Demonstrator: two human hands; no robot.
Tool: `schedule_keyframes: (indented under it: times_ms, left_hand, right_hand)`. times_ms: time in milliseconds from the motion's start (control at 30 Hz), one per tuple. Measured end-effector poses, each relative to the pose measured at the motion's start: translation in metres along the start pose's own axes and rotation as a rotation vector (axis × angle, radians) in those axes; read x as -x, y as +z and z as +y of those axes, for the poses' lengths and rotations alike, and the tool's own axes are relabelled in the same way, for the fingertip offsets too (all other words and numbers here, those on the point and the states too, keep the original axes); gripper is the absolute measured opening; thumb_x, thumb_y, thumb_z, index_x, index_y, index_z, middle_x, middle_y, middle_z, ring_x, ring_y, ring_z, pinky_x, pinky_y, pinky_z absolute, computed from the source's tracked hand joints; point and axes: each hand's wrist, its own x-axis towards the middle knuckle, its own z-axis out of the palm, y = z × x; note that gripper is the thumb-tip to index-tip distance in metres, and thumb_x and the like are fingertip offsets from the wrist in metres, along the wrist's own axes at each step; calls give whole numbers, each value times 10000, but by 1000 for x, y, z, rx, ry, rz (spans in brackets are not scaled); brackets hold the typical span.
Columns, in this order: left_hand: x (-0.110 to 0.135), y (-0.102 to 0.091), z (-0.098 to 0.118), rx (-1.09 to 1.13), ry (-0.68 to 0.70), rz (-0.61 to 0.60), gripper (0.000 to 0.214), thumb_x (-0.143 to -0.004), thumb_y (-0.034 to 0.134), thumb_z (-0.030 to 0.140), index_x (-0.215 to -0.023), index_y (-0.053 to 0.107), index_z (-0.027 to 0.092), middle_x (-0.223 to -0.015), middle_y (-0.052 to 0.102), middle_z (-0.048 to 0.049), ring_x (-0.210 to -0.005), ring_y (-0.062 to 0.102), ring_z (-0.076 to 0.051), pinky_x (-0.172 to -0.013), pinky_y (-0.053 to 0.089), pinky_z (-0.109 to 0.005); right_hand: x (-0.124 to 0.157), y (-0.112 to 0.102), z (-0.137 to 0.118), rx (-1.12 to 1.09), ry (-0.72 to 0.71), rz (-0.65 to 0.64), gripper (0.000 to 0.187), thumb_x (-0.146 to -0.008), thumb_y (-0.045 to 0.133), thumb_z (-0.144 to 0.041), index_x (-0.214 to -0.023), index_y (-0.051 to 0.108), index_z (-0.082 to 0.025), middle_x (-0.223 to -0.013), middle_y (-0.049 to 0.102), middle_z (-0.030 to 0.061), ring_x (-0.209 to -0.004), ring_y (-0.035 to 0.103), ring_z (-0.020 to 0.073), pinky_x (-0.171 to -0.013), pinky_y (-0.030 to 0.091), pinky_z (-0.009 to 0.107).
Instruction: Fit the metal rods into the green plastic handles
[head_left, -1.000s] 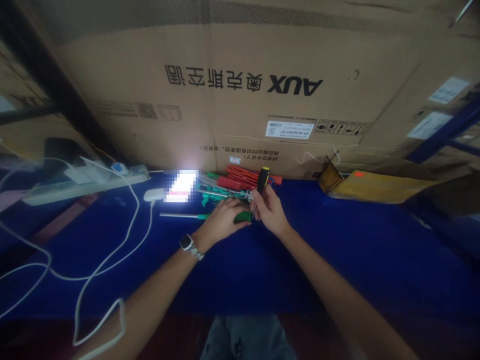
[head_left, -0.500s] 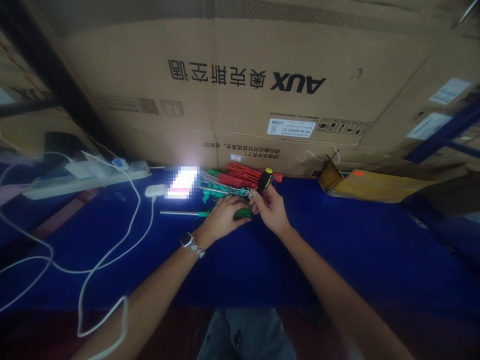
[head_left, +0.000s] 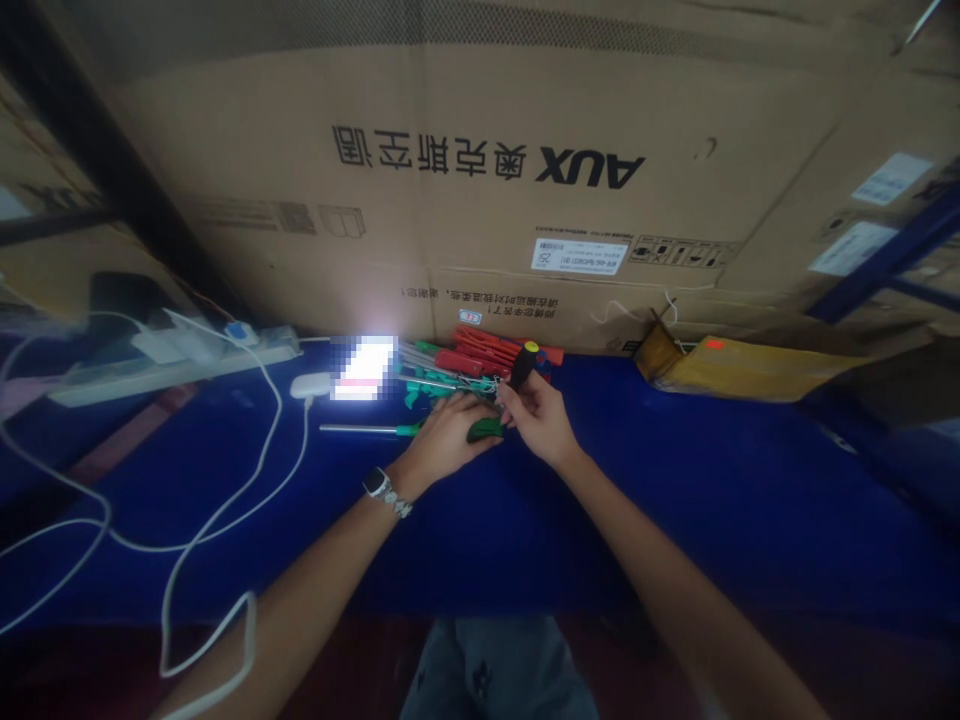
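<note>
My left hand (head_left: pixel 450 437) is closed over a green-handled tool with a long metal tube (head_left: pixel 360 430), holding it flat on the blue tabletop. The tube points left, and the green handle end (head_left: pixel 484 429) shows by my thumb. My right hand (head_left: pixel 541 415) grips a screwdriver (head_left: pixel 525 366) with a black handle and yellow end, tilted upright beside the left fingers. Its tip is hidden near the green handle. Just beyond both hands lie teal pieces (head_left: pixel 414 393) and red-handled tools (head_left: pixel 480 350) in a heap.
A lit, blurred-out screen (head_left: pixel 365 367) stands left of the heap, near a white charger (head_left: pixel 310 384) with a trailing cable (head_left: pixel 274 430). A power strip (head_left: pixel 180 368) lies farther left. Behind rises a large cardboard box (head_left: pixel 450 230). A yellow packet (head_left: pixel 757 372) lies at right.
The screwdriver handle has dipped slightly and turned in my right hand. My left hand stays in place on the green-handled tool. The view has shifted a little.
</note>
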Motion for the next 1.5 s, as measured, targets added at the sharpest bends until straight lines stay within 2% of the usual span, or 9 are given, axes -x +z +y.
schedule_keyframes:
  times_ms: [267,467,667,833,1000,1100,1267,1367,1500]
  left_hand:
    - [-1,-3,5,9,-26,-17,310,-882,724,362,-1160,700,228,-1166,692,-64,-1158,590,-300,-1035,427,-476]
    - [0,0,2,10,-16,-5,311,-874,735,370,-1154,697,240,-1169,691,-60,-1160,595,-295,-1023,430,-469]
    - [1,3,0,-3,-7,12,300,-878,729,371,-1149,695,247,-1190,682,-60,-1171,585,-291,-1023,427,-458]
    - [1,2,2,-5,-18,2,293,-881,727,365,-1146,693,244,-1169,686,-52,-1161,587,-285,-1019,426,-456]
    - [1,3,1,-19,-23,10,294,-871,737,368,-1135,694,246,-1138,685,-50,-1140,588,-281,-1013,425,-447]
    - [1,4,0,-24,-14,15,288,-873,734,381,-1124,699,244,-1114,685,-51,-1123,592,-279,-1006,427,-442]
    - [1,2,1,1,-8,14,282,-874,734,363,-1135,700,264,-1146,688,-39,-1141,594,-275,-1022,424,-437]
    - [1,2,2,0,-16,7,316,-874,734,361,-1172,691,265,-1189,685,-44,-1159,593,-280,-1049,413,-452]
    - [1,2,1,-7,-29,-1,340,-870,737,367,-1191,693,265,-1195,683,-58,-1172,591,-293,-1056,416,-473]
  right_hand:
    - [-5,9,-8,-47,35,169,371,-781,745,-542,-848,667,-185,-697,653,3,-509,565,134,-489,497,281]
    - [-8,13,-9,-126,25,310,449,-614,893,-477,-783,576,-209,-694,662,-12,-489,590,144,-447,490,281]
    - [-7,8,-12,-189,72,192,516,-578,910,-521,-652,494,-225,-553,616,-31,-440,593,146,-445,499,275]
    - [-9,-3,-13,-169,96,55,477,-621,872,-569,-694,580,-199,-579,671,0,-469,626,145,-503,562,278]
    - [-11,-12,-16,-184,146,-84,472,-702,791,-618,-817,674,-174,-761,751,47,-546,696,144,-547,593,265]
    - [-10,-12,-18,-211,182,-97,500,-682,796,-628,-859,696,-171,-709,726,25,-550,704,159,-559,605,283]
    - [-11,4,-18,-164,150,129,450,-664,823,-587,-734,662,-173,-496,598,-29,-390,561,135,-422,493,263]
    - [-14,13,-17,-63,102,274,417,-664,837,-547,-711,652,-176,-575,640,-11,-395,556,137,-389,449,267]
    - [-15,15,-15,-92,102,340,466,-625,867,-537,-822,618,-196,-661,676,-14,-396,578,147,-360,442,273]
